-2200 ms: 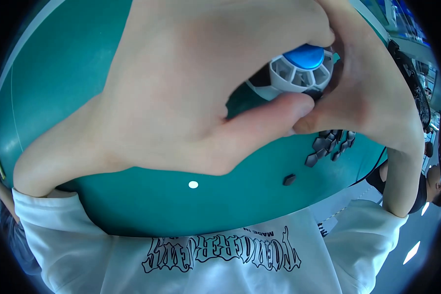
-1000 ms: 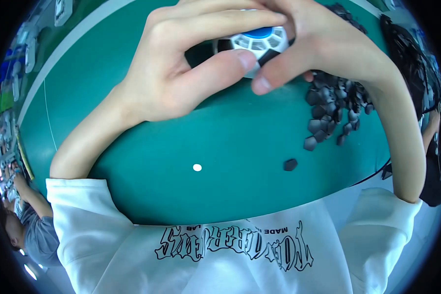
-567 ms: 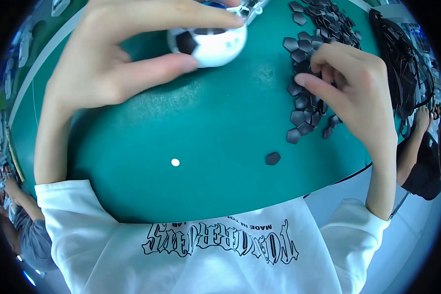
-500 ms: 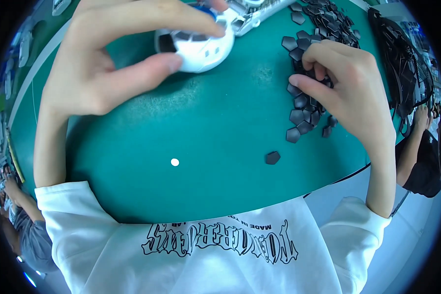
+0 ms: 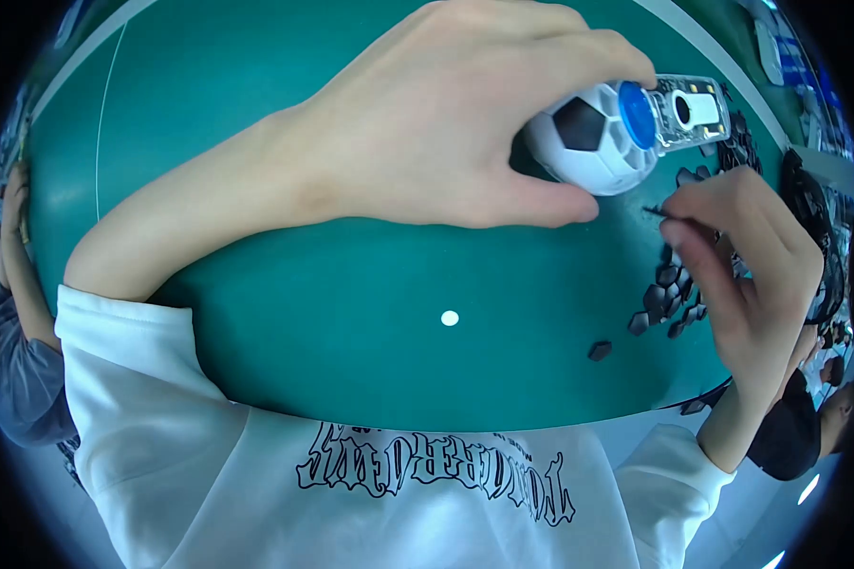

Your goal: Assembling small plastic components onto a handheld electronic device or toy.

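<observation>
A white toy soccer ball [image 5: 605, 173] with a black pentagon patch and a blue round part [image 5: 638, 115] sits in my left hand [image 5: 436, 123], thumb below and fingers over the top. Against its blue side is a clear casing [image 5: 672, 142] with parts showing inside; whether the two are joined I cannot tell. Between the thumb and forefinger of my right hand [image 5: 754, 251] is a thin black pentagon piece [image 5: 654, 211], seen edge-on, just below and right of the ball. Loose black pentagon pieces [image 5: 667, 277] lie under and beside that hand.
One stray black piece [image 5: 600, 351] and a white round spot [image 5: 450, 319] are on the green table [image 5: 351, 284]. At the right edge lies a black bundle [image 5: 807, 204]. Other people [image 5: 30, 370] are at both sides, one person's dark sleeve [image 5: 788, 431] at right.
The view has turned left. My left hand has brought the ball rightward, close to the loose pieces. My right hand has risen from the pile with a black pentagon piece pinched in it.
</observation>
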Demonstrator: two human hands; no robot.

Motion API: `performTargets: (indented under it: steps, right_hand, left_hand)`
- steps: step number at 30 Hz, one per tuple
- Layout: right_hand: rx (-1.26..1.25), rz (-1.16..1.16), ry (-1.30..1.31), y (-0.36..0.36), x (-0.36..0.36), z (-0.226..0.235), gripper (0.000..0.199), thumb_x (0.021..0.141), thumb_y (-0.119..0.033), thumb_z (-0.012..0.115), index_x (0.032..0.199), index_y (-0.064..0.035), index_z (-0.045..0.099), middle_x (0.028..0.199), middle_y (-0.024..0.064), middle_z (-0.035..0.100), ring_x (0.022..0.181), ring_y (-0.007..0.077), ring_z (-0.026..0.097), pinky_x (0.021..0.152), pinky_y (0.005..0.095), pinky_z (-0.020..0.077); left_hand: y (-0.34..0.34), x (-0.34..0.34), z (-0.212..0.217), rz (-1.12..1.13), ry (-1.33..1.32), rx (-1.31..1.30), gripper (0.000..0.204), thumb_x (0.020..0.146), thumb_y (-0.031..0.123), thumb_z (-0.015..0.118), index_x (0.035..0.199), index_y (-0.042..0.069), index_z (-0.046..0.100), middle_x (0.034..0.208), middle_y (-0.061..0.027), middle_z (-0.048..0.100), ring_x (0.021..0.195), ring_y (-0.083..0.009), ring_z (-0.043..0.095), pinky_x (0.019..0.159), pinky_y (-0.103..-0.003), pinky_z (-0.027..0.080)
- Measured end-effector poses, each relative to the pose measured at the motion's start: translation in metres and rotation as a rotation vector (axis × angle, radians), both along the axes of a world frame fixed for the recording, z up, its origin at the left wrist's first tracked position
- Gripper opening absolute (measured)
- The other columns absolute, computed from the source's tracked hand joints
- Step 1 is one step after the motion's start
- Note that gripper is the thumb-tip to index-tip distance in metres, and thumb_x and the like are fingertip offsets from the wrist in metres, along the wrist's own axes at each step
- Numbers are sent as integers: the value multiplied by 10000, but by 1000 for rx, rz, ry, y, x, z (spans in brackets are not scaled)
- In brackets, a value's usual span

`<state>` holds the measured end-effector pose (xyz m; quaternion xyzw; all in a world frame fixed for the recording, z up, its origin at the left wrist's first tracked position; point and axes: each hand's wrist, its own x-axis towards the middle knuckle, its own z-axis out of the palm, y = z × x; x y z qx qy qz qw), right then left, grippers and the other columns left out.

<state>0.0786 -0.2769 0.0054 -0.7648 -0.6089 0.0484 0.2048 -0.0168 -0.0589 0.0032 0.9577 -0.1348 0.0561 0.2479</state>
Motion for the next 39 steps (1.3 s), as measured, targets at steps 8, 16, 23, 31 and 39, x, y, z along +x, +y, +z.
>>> performTargets:
  steps: [8,16,23,31,39]
  right_hand:
    - [73,100,54,23,-6,0,209,699,108,808,857,60,679,760,95,622,643,162,579,533,243,389]
    - [83,19,59,26,4,-8,400,658,-79,900,975,25,679,848,65,631,687,144,576,562,238,394]
    - [43,102,-31,24,22,-6,677,622,-305,968,1137,0,651,971,56,643,779,150,588,627,261,429]
    - [187,380,-81,34,31,-20,730,625,-356,969,1179,-8,646,1001,66,646,842,169,598,701,290,457]
    - [156,272,-55,-8,72,-24,660,658,-312,948,1164,-7,654,995,67,648,846,173,606,712,300,467]
  left_hand:
    - [12,-6,-21,19,-80,-59,457,738,192,883,1143,36,741,1167,-189,660,955,-312,696,777,-356,561]
    - [9,-9,-32,13,-160,-86,459,740,187,878,1152,38,739,1177,-192,661,958,-314,699,780,-355,563]
    - [1,-9,-39,-76,-251,-124,462,742,183,875,1159,39,737,1186,-195,661,960,-315,701,782,-355,565]
    - [-8,1,-48,-198,-337,-158,465,745,178,870,1167,40,735,1195,-199,661,963,-317,704,785,-355,567]
    - [11,-12,-59,-298,-400,-168,468,747,174,866,1176,41,733,1205,-202,661,966,-318,706,788,-355,569]
